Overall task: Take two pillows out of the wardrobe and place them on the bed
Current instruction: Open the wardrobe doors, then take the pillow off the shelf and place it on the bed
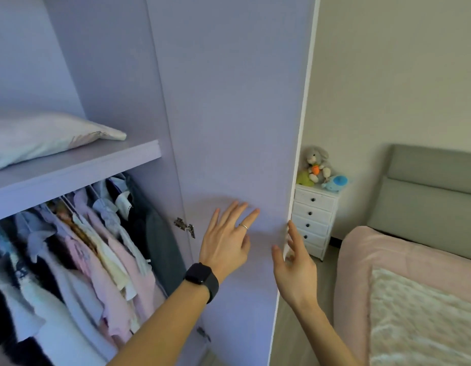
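A white pillow (44,137) lies on the upper shelf (78,170) of the lilac wardrobe, at the left. The wardrobe door (234,114) stands swung out in front of me. My left hand (225,240), with a black watch and a ring, is spread flat against the door's inner face. My right hand (292,265) is at the door's free edge, fingers apart and curling around it. Neither hand holds anything. The bed (414,299), with a pink cover and a white blanket, is at the lower right.
Clothes (78,254) hang packed on a rail under the shelf. A white drawer chest (312,220) with soft toys (319,166) on top stands beyond the door, between wardrobe and bed. A grey padded headboard (427,196) rises behind the bed.
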`<state>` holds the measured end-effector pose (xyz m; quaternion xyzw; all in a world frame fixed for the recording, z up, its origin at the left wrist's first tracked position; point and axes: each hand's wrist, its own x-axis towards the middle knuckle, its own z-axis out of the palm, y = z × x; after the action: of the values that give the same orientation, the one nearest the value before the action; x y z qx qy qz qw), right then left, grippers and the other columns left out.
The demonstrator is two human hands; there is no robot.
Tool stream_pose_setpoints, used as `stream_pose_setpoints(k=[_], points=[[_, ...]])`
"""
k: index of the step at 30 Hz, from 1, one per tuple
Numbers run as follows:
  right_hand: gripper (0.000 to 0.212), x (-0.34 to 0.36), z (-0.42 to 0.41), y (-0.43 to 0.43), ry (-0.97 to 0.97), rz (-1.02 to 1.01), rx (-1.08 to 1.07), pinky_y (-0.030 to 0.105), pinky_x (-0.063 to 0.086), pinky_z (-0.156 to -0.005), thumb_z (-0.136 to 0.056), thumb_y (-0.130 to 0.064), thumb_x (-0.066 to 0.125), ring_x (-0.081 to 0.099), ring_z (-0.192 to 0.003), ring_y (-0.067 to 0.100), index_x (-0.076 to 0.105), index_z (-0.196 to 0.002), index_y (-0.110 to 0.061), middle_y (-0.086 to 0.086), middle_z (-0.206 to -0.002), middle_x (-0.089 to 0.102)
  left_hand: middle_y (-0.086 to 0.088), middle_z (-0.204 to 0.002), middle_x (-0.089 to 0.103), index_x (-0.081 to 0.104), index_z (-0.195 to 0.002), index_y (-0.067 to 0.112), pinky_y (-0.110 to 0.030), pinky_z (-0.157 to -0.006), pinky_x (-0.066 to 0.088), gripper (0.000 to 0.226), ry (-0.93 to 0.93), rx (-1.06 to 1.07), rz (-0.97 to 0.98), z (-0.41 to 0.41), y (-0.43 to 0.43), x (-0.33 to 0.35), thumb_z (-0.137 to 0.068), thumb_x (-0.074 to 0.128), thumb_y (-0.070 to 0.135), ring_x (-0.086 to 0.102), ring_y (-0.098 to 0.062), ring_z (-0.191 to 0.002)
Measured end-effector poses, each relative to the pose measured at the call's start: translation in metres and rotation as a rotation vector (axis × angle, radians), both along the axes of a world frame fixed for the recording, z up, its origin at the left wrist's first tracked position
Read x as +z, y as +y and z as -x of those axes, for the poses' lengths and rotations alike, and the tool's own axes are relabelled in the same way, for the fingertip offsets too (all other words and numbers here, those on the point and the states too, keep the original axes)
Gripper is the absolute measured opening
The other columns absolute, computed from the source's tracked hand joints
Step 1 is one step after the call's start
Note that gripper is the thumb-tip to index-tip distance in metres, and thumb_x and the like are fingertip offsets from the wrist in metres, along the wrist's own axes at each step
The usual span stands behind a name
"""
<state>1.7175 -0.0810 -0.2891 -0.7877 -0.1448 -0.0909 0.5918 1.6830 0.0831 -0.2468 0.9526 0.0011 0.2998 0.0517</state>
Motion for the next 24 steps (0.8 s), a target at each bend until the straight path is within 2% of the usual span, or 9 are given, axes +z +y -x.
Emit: stream_pose_setpoints(k=[3, 6, 10, 15, 19, 21, 24], points=[[0.050, -0.007, 0.033, 0.016, -0.110, 0.052, 0.070, 0.018, 0.030, -0.105, -0.097, -0.029, 0.062, 0.032, -0.133, -0.014, 0.048, -0.140, -0.050, -0.034, -0.147, 0.037, -0.003, -0.150, 0.047, 0.052, -0.144, 0.027, -0.051, -0.119, 0.023, 0.056, 0.060, 0.145, 0.104, 0.042, 0.029, -0.017, -0.090, 0.064, 0.019, 0.037, -0.027, -0.143], [0.041, -0.007, 0.056, 0.049, -0.180, 0.085, 0.259, 0.019, 0.031, -0.108, -0.097, -0.027, 0.063, 0.037, -0.133, -0.007, 0.057, -0.133, -0.045, -0.026, -0.146, 0.044, -0.003, -0.146, 0.050, 0.056, -0.139, 0.024, -0.052, -0.117, 0.026, 0.050, 0.070, 0.318, 0.176, 0.092, 0.064, -0.025, -0.090, 0.064, 0.021, 0.038, -0.026, -0.141], [0.035, 0.009, 0.075, 0.112, -0.241, 0.106, 0.532, 0.029, 0.035, -0.112, -0.096, -0.020, 0.065, 0.045, -0.137, 0.011, 0.065, -0.129, -0.032, -0.015, -0.143, 0.053, -0.002, -0.142, 0.053, 0.059, -0.137, 0.025, -0.045, -0.113, 0.033, 0.044, 0.004, 0.561, 0.227, 0.159, 0.101, -0.014, -0.093, 0.062, 0.023, 0.045, -0.024, -0.135], [0.035, 0.039, 0.093, 0.192, -0.333, 0.125, 0.812, 0.025, 0.025, -0.114, -0.096, -0.025, 0.065, 0.038, -0.142, 0.010, 0.066, -0.131, -0.028, -0.010, -0.148, 0.051, -0.006, -0.137, 0.057, 0.062, -0.133, 0.020, -0.050, -0.110, 0.037, 0.043, -0.089, 0.846, 0.209, 0.239, 0.132, 0.027, -0.090, 0.065, 0.020, 0.050, -0.029, -0.129], [0.037, 0.079, 0.095, 0.241, -0.434, 0.041, 0.936, 0.030, 0.029, -0.114, -0.095, -0.025, 0.066, 0.036, -0.139, 0.006, 0.064, -0.131, -0.031, -0.011, -0.146, 0.051, -0.002, -0.138, 0.056, 0.061, -0.133, 0.023, -0.044, -0.108, 0.038, 0.043, -0.183, 1.022, 0.216, 0.276, 0.152, 0.070, -0.091, 0.063, 0.021, 0.050, -0.027, -0.125], [0.039, 0.101, 0.089, 0.264, -0.476, -0.025, 0.963, 0.032, 0.030, -0.115, -0.094, -0.024, 0.067, 0.038, -0.139, 0.008, 0.062, -0.132, -0.033, -0.010, -0.146, 0.052, 0.000, -0.142, 0.053, 0.058, -0.135, 0.026, -0.041, -0.109, 0.037, 0.044, -0.226, 1.072, 0.224, 0.284, 0.163, 0.089, -0.091, 0.061, 0.022, 0.046, -0.024, -0.129], [0.038, 0.133, 0.076, 0.297, -0.511, -0.038, 0.968, 0.028, 0.029, -0.114, -0.094, -0.031, 0.063, 0.039, -0.141, 0.010, 0.062, -0.132, -0.032, -0.011, -0.148, 0.051, 0.004, -0.145, 0.048, 0.056, -0.136, 0.030, -0.039, -0.108, 0.039, 0.045, -0.281, 1.121, 0.223, 0.286, 0.178, 0.111, -0.092, 0.060, 0.024, 0.042, -0.021, -0.133]])
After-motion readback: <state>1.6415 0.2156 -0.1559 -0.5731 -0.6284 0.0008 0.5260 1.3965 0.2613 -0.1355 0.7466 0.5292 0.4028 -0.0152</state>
